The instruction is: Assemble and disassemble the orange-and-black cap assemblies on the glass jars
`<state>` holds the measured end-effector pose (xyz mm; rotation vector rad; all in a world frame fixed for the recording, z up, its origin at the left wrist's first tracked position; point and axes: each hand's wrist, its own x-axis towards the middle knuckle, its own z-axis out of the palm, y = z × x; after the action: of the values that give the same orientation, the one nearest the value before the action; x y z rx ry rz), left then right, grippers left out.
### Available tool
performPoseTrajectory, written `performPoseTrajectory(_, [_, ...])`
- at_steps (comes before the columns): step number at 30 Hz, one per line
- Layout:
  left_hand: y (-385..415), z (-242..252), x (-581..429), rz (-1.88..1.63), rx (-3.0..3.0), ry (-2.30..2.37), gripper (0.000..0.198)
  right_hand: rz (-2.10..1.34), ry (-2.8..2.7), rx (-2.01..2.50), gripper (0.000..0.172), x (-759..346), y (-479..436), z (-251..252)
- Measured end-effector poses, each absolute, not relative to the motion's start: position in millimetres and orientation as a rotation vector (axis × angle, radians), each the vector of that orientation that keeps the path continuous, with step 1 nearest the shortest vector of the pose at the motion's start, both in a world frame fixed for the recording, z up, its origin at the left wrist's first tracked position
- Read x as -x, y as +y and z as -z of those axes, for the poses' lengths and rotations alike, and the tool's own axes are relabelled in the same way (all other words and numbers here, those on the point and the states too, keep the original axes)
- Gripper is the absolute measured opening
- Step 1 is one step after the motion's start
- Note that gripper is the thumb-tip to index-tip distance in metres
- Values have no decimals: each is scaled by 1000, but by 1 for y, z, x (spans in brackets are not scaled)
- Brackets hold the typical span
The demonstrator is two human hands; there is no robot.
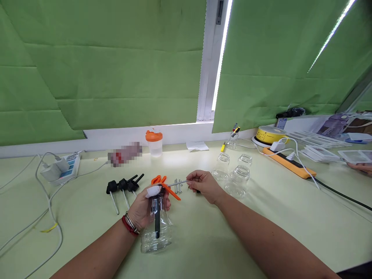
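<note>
My left hand (142, 209) is wrapped around the neck of a clear plastic bottle (157, 244), with a white covering on the thumb. A black stem runs down inside the bottle from its black top, and an orange lever (171, 192) sticks out there to the right. My right hand (203, 185) pinches a thin metal rod (178, 182), whose left end reaches the bottle's top. Whether the rod has a handle is hidden by the fingers. Several screws (176, 188) lie just behind the rod. More orange pieces (158, 179) show behind the bottle's top.
Black heads with metal tubes (123, 185) lie left of the bottle. Clear jars (238, 180) stand to the right. Farther back are an orange-lidded cup (154, 143), white paper (197, 146), an orange power strip (290, 164) and a white one (69, 170) with cables. Another person's hand (360, 167) shows far right.
</note>
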<state>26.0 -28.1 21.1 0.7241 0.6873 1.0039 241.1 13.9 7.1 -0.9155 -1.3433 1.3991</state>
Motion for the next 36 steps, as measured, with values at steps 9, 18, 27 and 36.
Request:
performPoseTrajectory(9, [-28,-21,-27,-996,-736,701,15,-1406,-1460,1042,22,-244,17,-2])
performPoseTrajectory(18, [-25,-21,-24,-1090,-700,732,15,-165,-2579,1386,18,-243,13,-5])
performPoseTrajectory(27, [-27,-24,-24,-1104,-697,724,15,16,-2658,1386,22,-237,3,-12])
performPoseTrajectory(36, [-24,-20,-23,-1106,-717,695,16,75,-2726,1364,22,-229,-1,-10])
